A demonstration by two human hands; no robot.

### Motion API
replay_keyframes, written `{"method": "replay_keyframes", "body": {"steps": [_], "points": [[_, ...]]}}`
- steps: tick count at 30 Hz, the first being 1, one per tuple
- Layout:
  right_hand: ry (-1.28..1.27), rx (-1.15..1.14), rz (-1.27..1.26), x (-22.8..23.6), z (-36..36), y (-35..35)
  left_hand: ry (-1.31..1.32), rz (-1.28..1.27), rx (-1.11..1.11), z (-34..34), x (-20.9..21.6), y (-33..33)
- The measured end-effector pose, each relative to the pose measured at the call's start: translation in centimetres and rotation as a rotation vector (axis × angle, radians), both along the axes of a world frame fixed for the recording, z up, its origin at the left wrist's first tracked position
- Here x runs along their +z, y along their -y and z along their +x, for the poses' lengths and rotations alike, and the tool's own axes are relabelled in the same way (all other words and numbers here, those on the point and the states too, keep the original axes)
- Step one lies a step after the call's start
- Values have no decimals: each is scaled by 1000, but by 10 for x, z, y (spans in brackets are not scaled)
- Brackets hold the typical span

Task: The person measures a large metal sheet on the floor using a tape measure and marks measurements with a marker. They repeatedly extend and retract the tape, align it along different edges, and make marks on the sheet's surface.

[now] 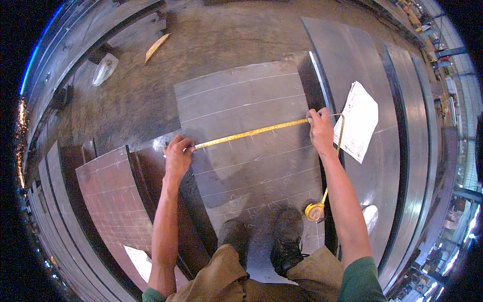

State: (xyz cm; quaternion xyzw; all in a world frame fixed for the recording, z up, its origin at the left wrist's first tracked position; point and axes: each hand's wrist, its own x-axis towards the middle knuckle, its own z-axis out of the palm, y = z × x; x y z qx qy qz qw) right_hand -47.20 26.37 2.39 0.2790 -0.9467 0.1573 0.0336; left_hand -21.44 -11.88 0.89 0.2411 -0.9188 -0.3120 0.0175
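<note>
Yellow tape measure (254, 132) is spanning the grey steel plate (241, 116) from side to side. The left hand (177, 153) is pinching its end by the plate's left edge, that grip closed on the blade; the right hand (322, 132) is grasping the blade at the right edge, presumably so that the span is staying straight and readable. Whether the blade is touching the plate, I cannot tell. Beyond the right grip, spare blade is bending sharply down toward the round yellow case (314, 211), which is sitting near the plate's right edge, probably because both hands are occupied. Pale lines (244, 105) are crossing the plate, some roughly parallel to the blade. Below, a dark boot (289, 236) is likely steadying the stance. Farther right, white papers (359, 121) are lying on a dark plate (352, 55), seemingly for easy reach; leftward, a reddish plate (108, 183) is carrying another white sheet (140, 261). Up ahead, a wooden piece (157, 48) is lying on the floor (216, 30).
</note>
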Motion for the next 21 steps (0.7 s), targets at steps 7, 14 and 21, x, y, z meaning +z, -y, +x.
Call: {"method": "replay_keyframes", "body": {"steps": [7,14,21], "points": [[54,-9,-22,0,-2,-2,-52,34,-26,0,4,1],[141,30,-6,4,2,7,-81,33,-30,-5,17,-7],[178,10,17,10,4,17,-61,-5,-19,-5,10,-6]]}}
